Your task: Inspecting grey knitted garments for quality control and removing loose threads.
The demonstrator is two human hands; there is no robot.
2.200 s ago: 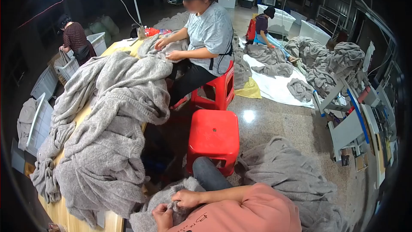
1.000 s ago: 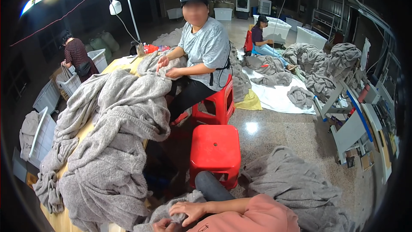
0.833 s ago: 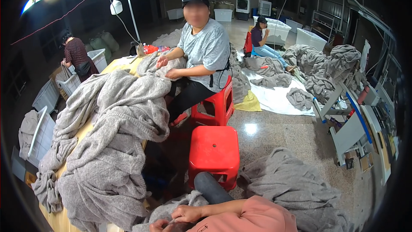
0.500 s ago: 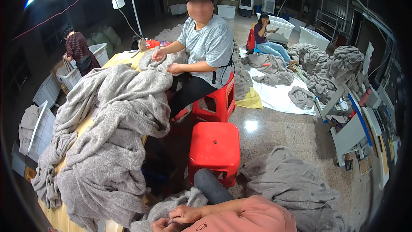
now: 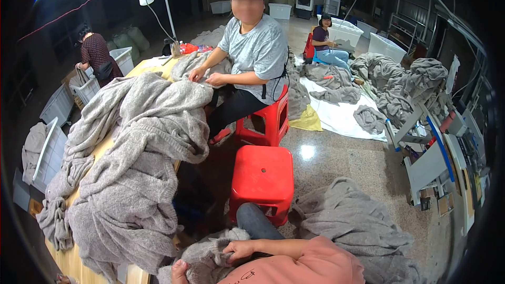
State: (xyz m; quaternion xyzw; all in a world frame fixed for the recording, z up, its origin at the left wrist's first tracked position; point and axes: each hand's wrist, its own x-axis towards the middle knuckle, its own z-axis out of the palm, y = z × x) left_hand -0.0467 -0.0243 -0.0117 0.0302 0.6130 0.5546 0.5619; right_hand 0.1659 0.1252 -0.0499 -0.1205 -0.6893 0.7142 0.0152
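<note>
Low in the view, a grey knit garment is bunched over my lap beside the table edge. My right hand is closed with its fingers curled into the knit. At the garment's left side my left hand shows mostly its thumb and a bit of the fingers, pressed on the fabric; its lower part is cut off by the frame edge. A large heap of similar grey knitwear covers the wooden table on the left.
An empty red stool stands ahead of my knee. Beyond it a co-worker sits at the table, hands on grey knitwear. More knitwear lies on the floor to my right. Two other people, white bins and a metal-framed machine are farther off.
My hands have moved apart, the right one up and right, the left one leftward, with the garment spread between them. The seated co-worker's hands have come down onto the knitwear.
</note>
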